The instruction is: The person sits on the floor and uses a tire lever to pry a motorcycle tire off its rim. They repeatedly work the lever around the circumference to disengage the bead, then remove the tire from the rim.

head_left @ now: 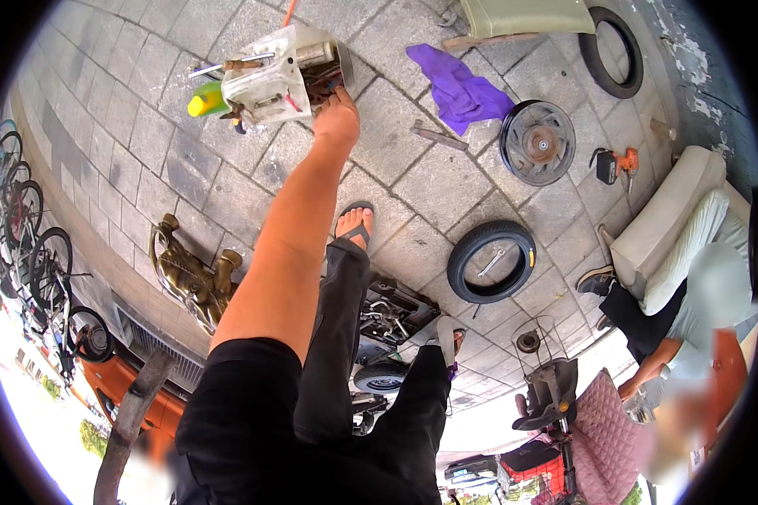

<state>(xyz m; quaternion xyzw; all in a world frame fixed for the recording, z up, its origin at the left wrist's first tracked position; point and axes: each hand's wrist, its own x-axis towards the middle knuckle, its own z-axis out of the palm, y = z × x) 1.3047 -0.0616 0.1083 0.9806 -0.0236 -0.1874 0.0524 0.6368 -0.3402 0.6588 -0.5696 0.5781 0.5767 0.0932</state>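
My left hand [336, 119] reaches forward to the right end of a white plastic tool holder [265, 84]. Its fingers are curled together at the holder's open compartment, and what they grip, if anything, is hidden. Several tools lie in and on the holder, among them a wooden-handled tool [242, 64] across the top. A yellow-green bottle [208, 100] pokes out at its left side. My right hand is out of view.
Around my feet are a loose tyre [456, 262] with a spanner [491, 263] inside it, a wheel rim [537, 172], a purple cloth [459, 88], an orange cordless drill [627, 164] and a brass-coloured engine-like part [192, 273]. A person sits at right beside a couch [669, 210].
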